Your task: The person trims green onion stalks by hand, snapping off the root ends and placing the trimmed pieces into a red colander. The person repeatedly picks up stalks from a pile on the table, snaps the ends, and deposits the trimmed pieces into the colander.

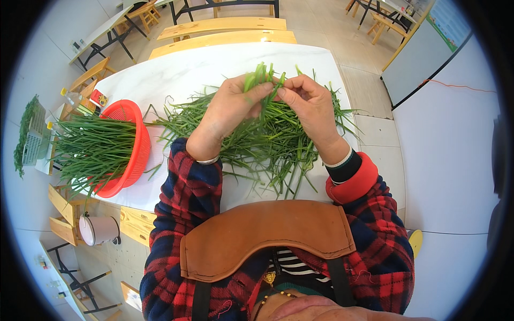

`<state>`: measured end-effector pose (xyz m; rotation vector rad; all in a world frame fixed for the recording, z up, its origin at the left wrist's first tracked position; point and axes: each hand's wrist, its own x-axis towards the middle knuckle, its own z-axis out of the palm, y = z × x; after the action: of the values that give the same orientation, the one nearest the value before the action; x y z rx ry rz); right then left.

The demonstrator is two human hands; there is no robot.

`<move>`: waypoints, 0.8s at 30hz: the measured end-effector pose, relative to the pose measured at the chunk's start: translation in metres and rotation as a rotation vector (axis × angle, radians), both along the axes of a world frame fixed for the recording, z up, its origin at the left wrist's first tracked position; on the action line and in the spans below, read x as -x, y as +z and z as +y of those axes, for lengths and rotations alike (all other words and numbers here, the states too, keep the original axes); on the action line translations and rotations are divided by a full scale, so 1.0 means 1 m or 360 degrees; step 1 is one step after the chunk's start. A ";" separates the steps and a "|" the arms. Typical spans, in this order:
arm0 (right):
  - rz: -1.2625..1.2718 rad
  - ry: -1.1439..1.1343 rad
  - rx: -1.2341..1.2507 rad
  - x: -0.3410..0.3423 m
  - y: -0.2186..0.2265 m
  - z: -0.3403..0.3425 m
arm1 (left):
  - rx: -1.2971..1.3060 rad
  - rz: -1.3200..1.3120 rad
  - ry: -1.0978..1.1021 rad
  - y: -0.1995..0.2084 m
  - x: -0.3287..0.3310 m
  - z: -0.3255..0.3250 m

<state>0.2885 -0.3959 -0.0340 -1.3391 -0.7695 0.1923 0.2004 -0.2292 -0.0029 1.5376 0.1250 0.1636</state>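
Note:
Above the middle of the table, my left hand (231, 107) is closed around a small bunch of garlic chives (257, 77), their cut ends pointing up and away from me. My right hand (313, 109) meets it there, thumb and forefinger pinched at the chive stalks beside the left thumb. Whether a separate strand is between the right fingertips is too small to tell. Under both hands spreads a loose heap of long green chives (284, 144) on the white marbled table (155, 80). To the left, a red plastic basket (140, 152) holds more chives (99, 147), laid side by side.
A red box (98, 98) and a clear bottle (70, 97) stand beyond the basket. Wooden benches (225, 37) line the table's far side. A pale bucket (99, 230) is on the floor at the left. A white wall (450, 134) runs along the right.

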 end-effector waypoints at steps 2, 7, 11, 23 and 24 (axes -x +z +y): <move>0.0033 0.0007 -0.0004 0.001 0.001 0.000 | -0.0023 -0.0002 -0.0021 0.000 0.000 0.000; 0.0077 0.0036 -0.0060 0.000 0.006 -0.004 | -0.0067 0.0015 -0.0078 -0.001 -0.001 0.000; 0.0140 -0.0002 -0.0312 -0.004 0.013 -0.010 | -0.0090 0.0042 -0.0083 -0.003 -0.002 0.001; -0.1488 -0.0914 0.1620 -0.056 0.000 -0.027 | -0.0220 -0.0010 -0.0062 -0.001 0.000 0.000; -0.1487 -0.0792 0.1243 -0.052 0.000 -0.025 | -0.0225 -0.0017 -0.0046 0.000 0.000 -0.001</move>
<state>0.3410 -0.4212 -0.0339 -2.3710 -1.1458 -0.6446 0.2003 -0.2298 -0.0031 1.6786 0.0840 0.1603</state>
